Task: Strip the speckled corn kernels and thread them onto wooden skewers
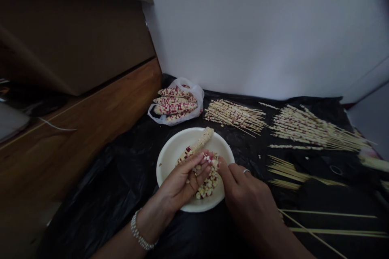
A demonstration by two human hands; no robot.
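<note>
Over the white plate on the black plastic sheet, my left hand curls closed around the speckled corn cob, holding it steady above the plate so that the loose kernels land there, while my right fingers pinch shut on the cob's kernels. Up by the wall, spare whole cobs sit in a white plastic bag, and kernel-threaded bamboo skewers lie bunched to the right, apart from the plate's working area.
</note>
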